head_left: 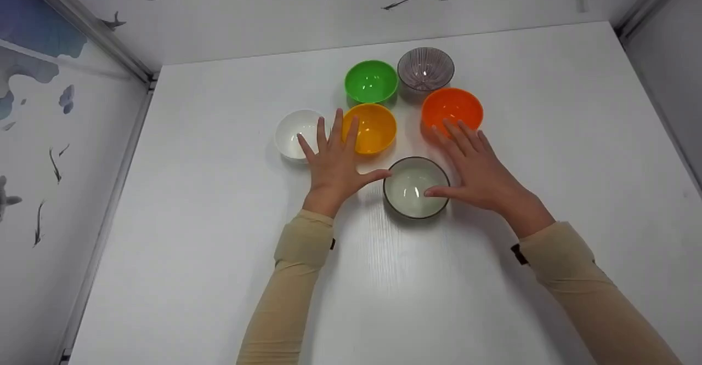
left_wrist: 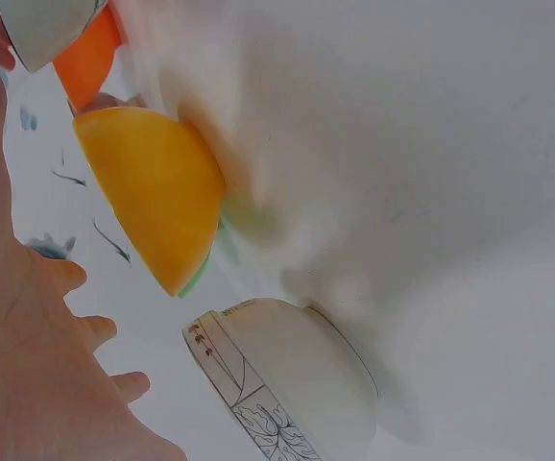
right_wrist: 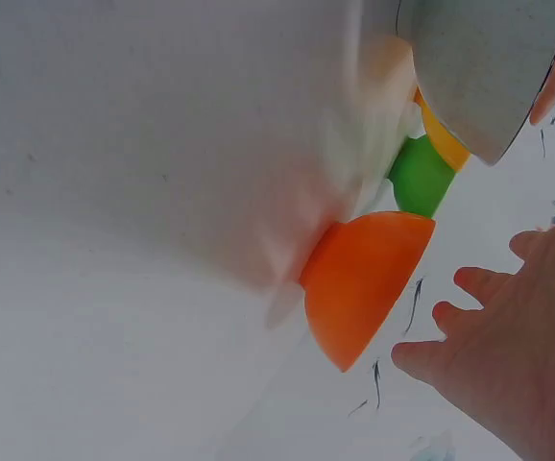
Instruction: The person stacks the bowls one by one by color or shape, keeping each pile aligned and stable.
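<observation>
Both hands are spread flat above a group of bowls. My left hand [head_left: 333,170] has its fingers over the white bowl [head_left: 296,135] and the edge of the yellow bowl [head_left: 377,129], its thumb reaching to the rim of the pale grey, dark-rimmed bowl [head_left: 414,198]. Fingers of my right hand [head_left: 477,176] overlap the orange bowl [head_left: 452,106] in the head view, while the thumb is over the pale grey bowl. From the left wrist, the white bowl [left_wrist: 297,375] shows a leaf pattern on its outside. Neither hand grips anything.
A green bowl [head_left: 372,81] and a ribbed, see-through purplish bowl [head_left: 426,69] stand at the back of the white table [head_left: 192,233]. Patterned panels [head_left: 307,9] rise behind the table, with another wall [head_left: 60,135] on the left.
</observation>
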Tool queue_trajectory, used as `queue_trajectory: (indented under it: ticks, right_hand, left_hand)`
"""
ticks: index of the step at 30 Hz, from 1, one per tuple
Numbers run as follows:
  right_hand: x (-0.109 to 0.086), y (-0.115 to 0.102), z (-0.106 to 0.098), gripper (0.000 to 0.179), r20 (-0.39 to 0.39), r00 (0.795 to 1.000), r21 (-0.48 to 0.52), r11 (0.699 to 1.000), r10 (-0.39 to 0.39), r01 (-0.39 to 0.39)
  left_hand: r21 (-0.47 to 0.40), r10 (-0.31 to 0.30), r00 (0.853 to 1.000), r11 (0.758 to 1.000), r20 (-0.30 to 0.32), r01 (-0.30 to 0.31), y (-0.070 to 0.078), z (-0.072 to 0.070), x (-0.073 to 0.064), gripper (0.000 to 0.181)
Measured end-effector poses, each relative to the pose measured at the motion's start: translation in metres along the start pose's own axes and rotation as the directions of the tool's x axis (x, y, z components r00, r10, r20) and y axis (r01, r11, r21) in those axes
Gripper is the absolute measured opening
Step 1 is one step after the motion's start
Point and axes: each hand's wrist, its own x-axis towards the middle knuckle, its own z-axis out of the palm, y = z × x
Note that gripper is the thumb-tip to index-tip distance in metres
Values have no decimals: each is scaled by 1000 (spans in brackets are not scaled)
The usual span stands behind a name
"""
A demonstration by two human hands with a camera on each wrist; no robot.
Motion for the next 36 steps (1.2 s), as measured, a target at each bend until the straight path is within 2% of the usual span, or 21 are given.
queue_trajectory:
  ticks: [6,11,20,29,36]
  right_hand:
    - [-4,-2,6,115,16,1000,33,999,-25,25]
    - [-6,-4,10,117,46,999,82,997,-19,16]
    - [-9,-6,19,126,22,998,204,977,-65,59]
    - [-12,-3,23,128,79,996,252,967,-46,25]
    - [-16,0,27,128,75,994,290,956,-76,51]
  left_hand:
    - [-18,0,1000,1000,-2,0,-3,1,0,126]
    - [-30,-21,1000,999,-3,21,-9,1,0,124]
    - [-53,-45,999,998,6,46,-20,-3,-1,122]
    - [-35,-70,998,997,5,70,-30,-6,-2,123]
    - [-62,-104,995,993,3,104,-38,-9,-1,120]
